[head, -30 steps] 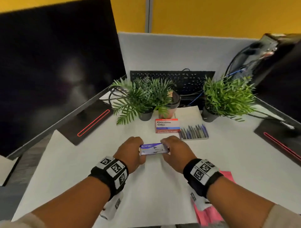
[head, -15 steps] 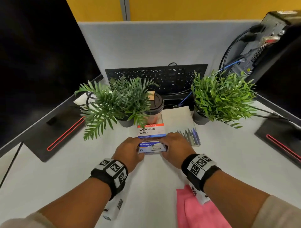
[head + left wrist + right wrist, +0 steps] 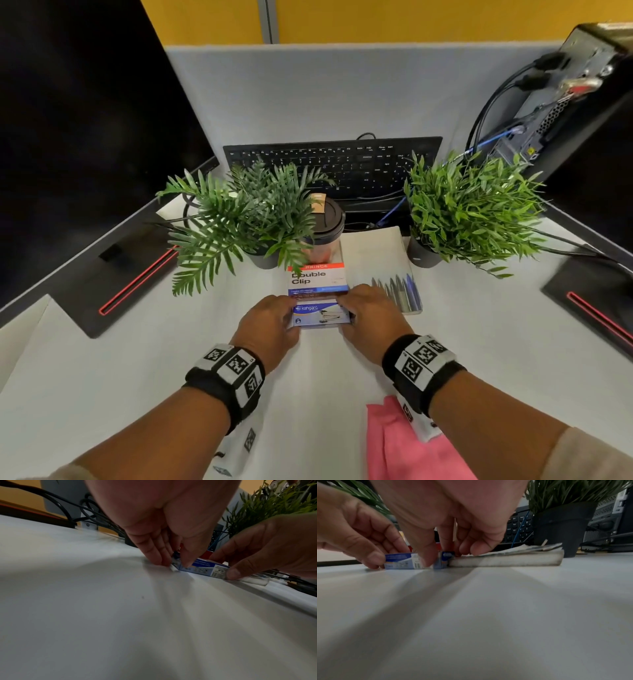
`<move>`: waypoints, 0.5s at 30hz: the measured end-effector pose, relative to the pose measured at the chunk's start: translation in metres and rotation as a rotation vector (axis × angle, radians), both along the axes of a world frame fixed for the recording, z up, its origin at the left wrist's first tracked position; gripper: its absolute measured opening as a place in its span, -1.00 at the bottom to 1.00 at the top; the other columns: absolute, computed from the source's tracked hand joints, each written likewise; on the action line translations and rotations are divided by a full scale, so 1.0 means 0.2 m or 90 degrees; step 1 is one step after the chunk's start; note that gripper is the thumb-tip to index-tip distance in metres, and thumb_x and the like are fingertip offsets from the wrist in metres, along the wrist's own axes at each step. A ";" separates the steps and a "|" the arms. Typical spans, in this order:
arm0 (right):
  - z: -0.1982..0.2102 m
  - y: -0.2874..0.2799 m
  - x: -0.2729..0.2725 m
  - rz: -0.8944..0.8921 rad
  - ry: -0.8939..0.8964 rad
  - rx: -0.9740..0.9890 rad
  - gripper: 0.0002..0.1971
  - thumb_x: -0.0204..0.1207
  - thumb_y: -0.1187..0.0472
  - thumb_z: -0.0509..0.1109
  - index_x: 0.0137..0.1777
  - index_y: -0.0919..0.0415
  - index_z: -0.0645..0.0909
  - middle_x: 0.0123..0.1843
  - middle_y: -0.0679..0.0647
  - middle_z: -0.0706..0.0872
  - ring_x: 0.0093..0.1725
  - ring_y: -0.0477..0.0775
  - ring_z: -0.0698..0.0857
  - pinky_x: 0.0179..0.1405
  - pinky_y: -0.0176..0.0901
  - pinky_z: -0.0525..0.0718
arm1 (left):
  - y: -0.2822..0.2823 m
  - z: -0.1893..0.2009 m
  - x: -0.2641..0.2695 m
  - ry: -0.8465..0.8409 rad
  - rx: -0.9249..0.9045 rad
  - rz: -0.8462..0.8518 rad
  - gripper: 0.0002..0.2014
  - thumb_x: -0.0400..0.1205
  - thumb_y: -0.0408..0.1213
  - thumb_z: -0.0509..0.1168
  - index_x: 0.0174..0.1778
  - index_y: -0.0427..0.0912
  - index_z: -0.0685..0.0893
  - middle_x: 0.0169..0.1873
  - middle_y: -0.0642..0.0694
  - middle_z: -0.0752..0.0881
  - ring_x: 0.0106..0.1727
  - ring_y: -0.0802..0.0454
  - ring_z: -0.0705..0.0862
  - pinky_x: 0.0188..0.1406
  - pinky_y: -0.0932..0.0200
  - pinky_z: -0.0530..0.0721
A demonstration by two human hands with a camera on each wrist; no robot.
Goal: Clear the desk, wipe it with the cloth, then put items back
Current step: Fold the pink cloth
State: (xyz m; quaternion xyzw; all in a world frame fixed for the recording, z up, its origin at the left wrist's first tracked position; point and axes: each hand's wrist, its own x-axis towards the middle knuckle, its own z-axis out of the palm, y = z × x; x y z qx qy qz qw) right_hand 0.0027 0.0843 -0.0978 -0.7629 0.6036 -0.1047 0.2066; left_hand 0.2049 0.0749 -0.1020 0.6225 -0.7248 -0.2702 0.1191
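Observation:
A small blue and white Kangaro stapler box lies flat on the white desk, just in front of the red and white Double Clip box. My left hand pinches its left end and my right hand pinches its right end. The left wrist view shows my left fingers at the corner of the stapler box. In the right wrist view my thumb and fingers pinch the stapler box, which lies beside the clear pen pack. A pink cloth lies under my right forearm.
Behind the boxes stand a lidded coffee cup, two potted plants and a pen pack. A black keyboard leans on the partition. A monitor is at the left, a PC tower with cables at the right.
Both hands have slid the stapler box forward, away from me, until it sits right in front of the Double Clip box. My head has turned left.

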 end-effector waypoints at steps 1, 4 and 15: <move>0.02 0.01 -0.01 -0.007 -0.007 -0.001 -0.65 0.45 0.11 0.44 0.25 -0.03 0.65 0.09 0.00 0.70 0.12 0.05 0.60 0.18 -0.12 0.62 | 0.01 0.01 0.01 -0.003 0.006 0.010 -0.60 0.48 -0.19 0.45 0.25 -0.09 0.64 0.08 -0.08 0.70 -0.03 0.03 0.67 0.06 0.20 0.66; 0.10 0.09 -0.12 -0.040 -0.042 0.003 -0.73 0.48 0.16 0.42 0.19 0.03 0.67 0.03 -0.03 0.68 0.02 0.00 0.60 0.05 -0.19 0.58 | 0.09 0.03 0.04 0.010 -0.003 0.082 -0.61 0.47 -0.16 0.44 0.22 -0.05 0.61 0.03 0.00 0.66 -0.17 0.07 0.63 -0.08 0.25 0.60; 0.13 0.81 -0.52 -0.091 0.136 0.343 -0.78 0.27 -0.12 0.35 -0.14 -0.15 0.42 -0.09 -0.12 0.55 -0.01 0.00 0.58 -0.14 -0.26 0.51 | 0.59 0.05 -0.60 -0.123 0.208 -0.296 -0.32 0.38 0.11 0.33 0.40 -0.05 0.37 0.26 -0.07 0.45 0.25 -0.14 0.55 0.21 -0.11 0.63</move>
